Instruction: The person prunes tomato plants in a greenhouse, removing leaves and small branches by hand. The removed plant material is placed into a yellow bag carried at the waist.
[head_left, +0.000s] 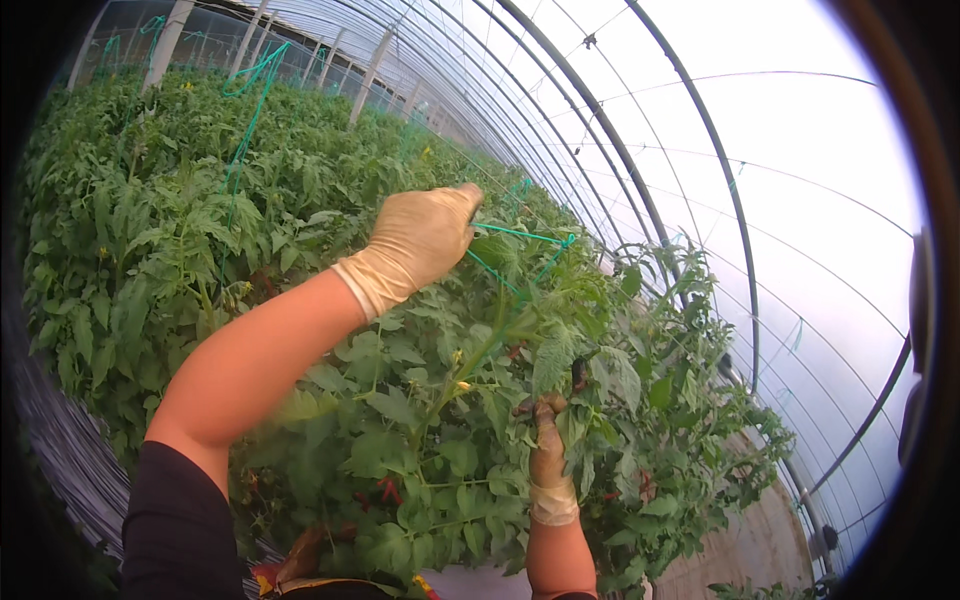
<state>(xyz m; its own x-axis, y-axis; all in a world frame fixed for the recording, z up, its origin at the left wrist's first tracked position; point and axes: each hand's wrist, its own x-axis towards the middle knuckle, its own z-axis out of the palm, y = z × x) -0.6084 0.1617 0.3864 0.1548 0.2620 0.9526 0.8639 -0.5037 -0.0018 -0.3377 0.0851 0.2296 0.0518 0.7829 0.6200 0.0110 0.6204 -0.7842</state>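
My left hand (427, 229), in a thin tan glove, is closed on green twine (521, 231) above the tomato plants. One strand runs right to a small bend at the overhead wire; another slants down to a thick tomato stem (471, 365). The stem leans up to the right and carries a yellow flower (463, 386). Lower right, my right hand (549, 439) reaches up among the leaves in a soiled glove, its fingers curled beside a drooping tomato leaf (555, 356). A small dark object (578, 375) shows just above those fingers. Foliage hides whether they hold anything.
Dense tomato plants (315, 180) fill the left and middle. Green strings (251, 127) hang from wires there, near pale posts (371, 75). Curved greenhouse ribs (720, 150) and plastic film rise on the right. Several red clips (388, 489) show low in the leaves.
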